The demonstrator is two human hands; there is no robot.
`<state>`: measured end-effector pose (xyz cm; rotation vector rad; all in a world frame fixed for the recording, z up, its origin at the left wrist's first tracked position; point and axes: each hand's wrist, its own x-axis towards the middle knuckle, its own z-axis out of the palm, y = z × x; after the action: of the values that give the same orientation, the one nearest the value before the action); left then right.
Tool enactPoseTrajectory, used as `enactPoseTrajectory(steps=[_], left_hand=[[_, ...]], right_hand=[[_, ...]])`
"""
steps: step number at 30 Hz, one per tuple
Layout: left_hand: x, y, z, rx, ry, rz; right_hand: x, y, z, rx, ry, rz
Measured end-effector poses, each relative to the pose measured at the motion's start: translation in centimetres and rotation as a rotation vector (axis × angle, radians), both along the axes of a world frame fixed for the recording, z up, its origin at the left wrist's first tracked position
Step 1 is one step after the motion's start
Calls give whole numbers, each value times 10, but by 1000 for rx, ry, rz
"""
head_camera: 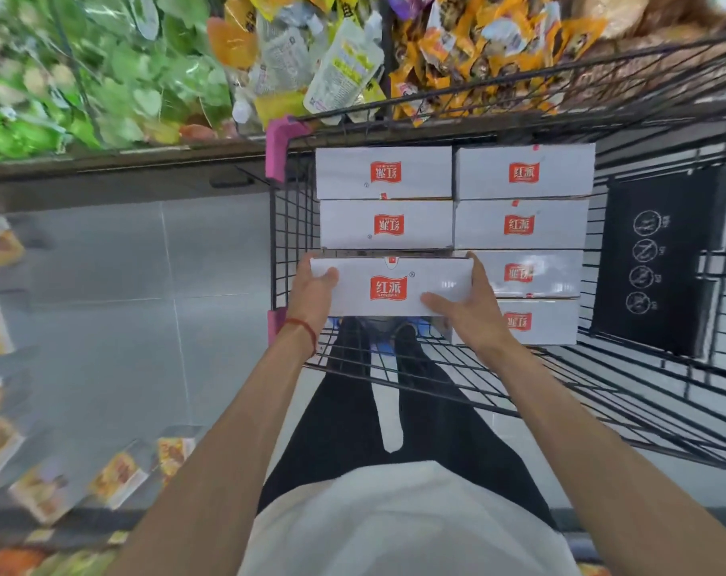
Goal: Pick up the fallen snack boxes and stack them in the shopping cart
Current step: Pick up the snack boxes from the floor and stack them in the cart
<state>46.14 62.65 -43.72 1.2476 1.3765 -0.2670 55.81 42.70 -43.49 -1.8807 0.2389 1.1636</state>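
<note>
Snack box [394,286], white with a red logo, is gripped by both hands: left hand [311,293] curls round its left end, right hand [465,309] round its right, thumbs on top. Its long axis runs left to right, matching the boxes in the shopping cart [292,226]. It hangs just near of the short left column [386,224], beside the fuller right column [519,224]; the free slot, I judge, lies straight below

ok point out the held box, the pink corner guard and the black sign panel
held box [388,284], head view, red logo on its top face
pink corner guard [279,151], head view, its upper face
black sign panel [681,264], head view, bare middle
</note>
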Motion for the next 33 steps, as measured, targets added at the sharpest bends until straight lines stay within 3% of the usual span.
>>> enactPoseTrajectory(steps=[15,24,33], left_hand=[[9,10,-78,21,60,-39],[7,16,-79,-1,59,-129],[-24,29,-5,-55,-135,-190]], right_hand=[[3,35,-68,-334,-128,54],[-26,36,-51,-236,-93,49],[-59,53,-2,-105,-12,-74]])
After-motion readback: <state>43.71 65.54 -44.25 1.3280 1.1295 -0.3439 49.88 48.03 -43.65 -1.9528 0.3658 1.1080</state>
